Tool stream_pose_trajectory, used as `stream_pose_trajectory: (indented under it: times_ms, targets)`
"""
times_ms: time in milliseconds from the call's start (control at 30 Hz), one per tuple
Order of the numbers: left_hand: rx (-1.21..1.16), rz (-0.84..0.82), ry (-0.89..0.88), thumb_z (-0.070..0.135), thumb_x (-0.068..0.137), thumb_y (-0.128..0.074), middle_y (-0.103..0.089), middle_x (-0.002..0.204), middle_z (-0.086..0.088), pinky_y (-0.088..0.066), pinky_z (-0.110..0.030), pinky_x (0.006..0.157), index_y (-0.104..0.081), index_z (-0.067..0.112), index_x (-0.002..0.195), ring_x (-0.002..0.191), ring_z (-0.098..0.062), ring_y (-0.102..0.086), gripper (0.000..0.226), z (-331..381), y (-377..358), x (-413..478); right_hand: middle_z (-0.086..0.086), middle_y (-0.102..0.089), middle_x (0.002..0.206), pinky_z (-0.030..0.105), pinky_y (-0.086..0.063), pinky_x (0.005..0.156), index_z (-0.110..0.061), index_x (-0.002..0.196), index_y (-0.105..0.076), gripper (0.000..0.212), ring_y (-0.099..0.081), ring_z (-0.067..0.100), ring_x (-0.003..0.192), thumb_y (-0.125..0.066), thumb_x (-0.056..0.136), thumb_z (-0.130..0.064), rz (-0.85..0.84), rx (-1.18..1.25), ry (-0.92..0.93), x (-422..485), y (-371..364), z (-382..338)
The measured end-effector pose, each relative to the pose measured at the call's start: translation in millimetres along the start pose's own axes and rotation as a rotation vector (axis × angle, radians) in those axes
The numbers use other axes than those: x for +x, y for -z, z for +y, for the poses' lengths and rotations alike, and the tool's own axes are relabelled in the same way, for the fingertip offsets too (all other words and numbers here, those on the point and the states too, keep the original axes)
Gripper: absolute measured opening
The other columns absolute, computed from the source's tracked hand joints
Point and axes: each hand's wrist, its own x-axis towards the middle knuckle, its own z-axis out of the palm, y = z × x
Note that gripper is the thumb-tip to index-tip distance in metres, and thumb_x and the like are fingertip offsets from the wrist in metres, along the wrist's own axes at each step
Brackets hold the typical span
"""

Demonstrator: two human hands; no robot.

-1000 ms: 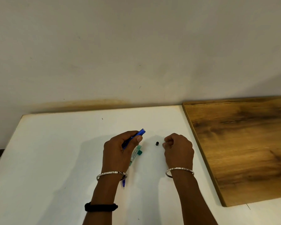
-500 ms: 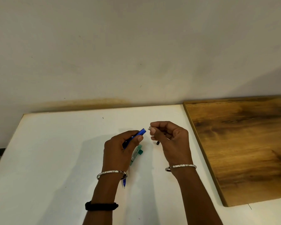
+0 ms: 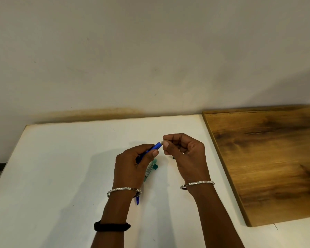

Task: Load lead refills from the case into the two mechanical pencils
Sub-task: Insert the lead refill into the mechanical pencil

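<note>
My left hand [image 3: 132, 163] grips a blue mechanical pencil [image 3: 156, 146], back end pointing up and right, its tip [image 3: 137, 201] showing below my wrist. My right hand [image 3: 184, 154] pinches a small pale piece, likely the pencil's eraser [image 3: 162, 141], right at the pencil's back end. A green lead refill case [image 3: 150, 170] lies on the white table [image 3: 61, 167] between my hands, partly hidden by the left one. A small black cap [image 3: 173, 157] peeks out beside my right hand. Only one pencil is in view.
A brown wooden board [image 3: 268, 158] lies on the table to the right, its edge close to my right hand. A plain wall [image 3: 150, 51] rises behind the table. The table's left edge runs diagonally at the far left.
My right hand rose from the table near the black cap, pinching a small piece, and moved left until it meets the pencil's back end. The left hand stayed put.
</note>
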Motion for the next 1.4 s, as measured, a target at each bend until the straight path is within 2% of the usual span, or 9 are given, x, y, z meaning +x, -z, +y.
stream_pose_trajectory:
  times_ms: [267, 567, 767, 867, 933, 1033, 1200, 1333, 1400]
  targets:
    - [0.012, -0.007, -0.009, 0.044, 0.082, -0.062, -0.076, 0.092, 0.003, -0.055, -0.030, 0.081, -0.073, 0.027, 0.107, 0.083, -0.012, -0.065, 0.032, -2.0, 0.4, 0.0, -0.002, -0.076, 0.085, 0.024, -0.059, 0.067, -0.018, 0.089, -0.076, 0.014, -0.070, 0.014, 0.079, -0.073, 0.082, -0.006, -0.012, -0.033, 0.007, -0.7, 0.8, 1.3]
    - [0.027, -0.019, -0.001, 0.047, 0.082, -0.059, -0.076, 0.092, 0.002, -0.053, -0.030, 0.077, -0.072, 0.027, 0.109, 0.076, -0.014, -0.062, 0.035, -1.8, 0.1, -0.2, -0.005, -0.077, 0.089, 0.023, -0.059, 0.069, -0.024, 0.090, -0.076, 0.025, -0.072, 0.014, 0.083, -0.070, 0.083, -0.001, -0.051, -0.041, -0.033, -1.2, 2.2, 4.1]
    - [0.017, -0.017, 0.020, 0.050, 0.082, -0.057, -0.071, 0.076, 0.010, -0.051, -0.028, 0.071, -0.071, 0.030, 0.108, 0.068, -0.010, -0.060, 0.037, -1.6, 0.9, 0.4, 0.001, -0.076, 0.092, 0.025, -0.060, 0.067, -0.028, 0.097, -0.075, 0.025, -0.071, 0.018, 0.083, -0.068, 0.086, -0.007, -0.039, 0.001, -0.063, 1.7, 6.5, 6.4]
    - [-0.020, -0.027, 0.025, 0.057, 0.075, -0.052, -0.071, 0.078, 0.005, -0.053, -0.032, 0.075, -0.072, 0.028, 0.108, 0.070, -0.016, -0.060, 0.048, -1.6, 0.5, -0.2, -0.002, -0.073, 0.088, 0.028, -0.061, 0.071, -0.028, 0.096, -0.073, 0.020, -0.069, 0.014, 0.075, -0.069, 0.086, -0.011, 0.214, -0.242, -0.081, 5.3, 15.2, 15.6]
    - [-0.028, -0.023, 0.026, 0.056, 0.076, -0.053, -0.071, 0.077, 0.006, -0.054, -0.033, 0.075, -0.072, 0.027, 0.107, 0.070, -0.016, -0.061, 0.047, -2.1, 0.6, 0.0, -0.005, -0.071, 0.089, 0.019, -0.055, 0.072, -0.024, 0.094, -0.072, 0.012, -0.062, 0.005, 0.072, -0.070, 0.085, -0.017, 0.283, -0.501, -0.116, 4.1, 19.7, 23.1]
    - [-0.024, -0.029, 0.027, 0.050, 0.080, -0.058, -0.073, 0.080, 0.004, -0.055, -0.034, 0.075, -0.073, 0.026, 0.106, 0.071, -0.016, -0.062, 0.038, -2.7, -1.1, 0.0, -0.004, -0.069, 0.086, 0.012, -0.040, 0.065, -0.019, 0.096, -0.072, 0.018, -0.058, 0.005, 0.073, -0.075, 0.081, -0.029, 0.221, -0.658, -0.170, 1.2, 16.9, 29.3]
    - [0.018, -0.032, 0.016, 0.045, 0.085, -0.060, -0.074, 0.083, 0.005, -0.056, -0.037, 0.074, -0.072, 0.029, 0.105, 0.072, -0.016, -0.064, 0.028, -4.7, -1.7, 0.8, -0.002, -0.071, 0.092, 0.015, -0.041, 0.071, -0.018, 0.094, -0.073, 0.018, -0.059, 0.008, 0.078, -0.078, 0.079, -0.025, 0.132, -0.824, -0.120, 0.9, 11.2, 30.6]
    - [0.032, -0.051, 0.022, 0.052, 0.082, -0.057, -0.071, 0.085, 0.004, -0.054, -0.029, 0.073, -0.067, 0.038, 0.106, 0.076, -0.017, -0.065, 0.030, -6.1, -2.8, 0.6, -0.008, -0.070, 0.081, 0.003, -0.046, 0.068, -0.016, 0.094, -0.076, 0.014, -0.062, 0.002, 0.069, -0.076, 0.080, -0.018, 0.188, -0.617, -0.084, 2.6, 11.1, 26.6]
    - [0.043, -0.053, 0.014, 0.052, 0.081, -0.057, -0.070, 0.082, 0.007, -0.050, -0.022, 0.067, -0.063, 0.044, 0.103, 0.074, -0.012, -0.064, 0.024, -5.8, -3.7, 0.6, -0.010, -0.072, 0.081, 0.011, -0.055, 0.071, -0.019, 0.094, -0.076, 0.013, -0.068, 0.007, 0.069, -0.075, 0.082, -0.016, 0.179, -0.334, -0.093, 4.0, 10.3, 22.3]
